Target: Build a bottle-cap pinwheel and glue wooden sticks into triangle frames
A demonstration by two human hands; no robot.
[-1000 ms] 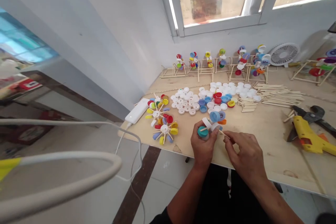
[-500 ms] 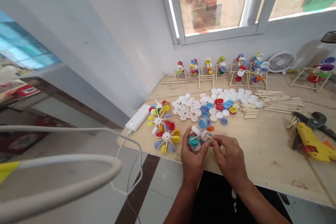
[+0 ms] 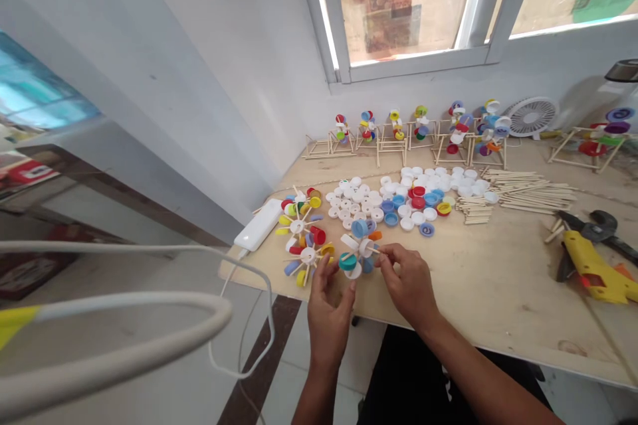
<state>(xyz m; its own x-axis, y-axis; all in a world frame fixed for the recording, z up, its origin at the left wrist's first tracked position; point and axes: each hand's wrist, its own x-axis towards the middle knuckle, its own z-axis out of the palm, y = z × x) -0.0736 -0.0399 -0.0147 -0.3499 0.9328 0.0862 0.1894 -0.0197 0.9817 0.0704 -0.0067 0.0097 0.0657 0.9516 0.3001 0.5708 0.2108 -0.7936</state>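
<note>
A small pinwheel of bottle caps on wooden sticks (image 3: 359,249) hangs just above the front left of the plywood table (image 3: 498,279). My right hand (image 3: 406,279) pinches one of its sticks at the right side. My left hand (image 3: 326,309) is below it with fingers spread apart, its fingertips near the teal and white caps, holding nothing. Two finished cap pinwheels (image 3: 302,232) lie on the table just to the left.
A spread of loose white and coloured caps (image 3: 403,196) and a pile of wooden sticks (image 3: 523,189) lie further back. A yellow glue gun (image 3: 595,272) and pliers (image 3: 593,226) are at the right. A white power bank (image 3: 259,226) sits at the left edge. Cap models on stick frames (image 3: 419,129) and a small fan (image 3: 533,116) line the wall.
Both hands have moved left with the pinwheel. My left hand has let go of it and opened; my right hand still pinches a stick.
</note>
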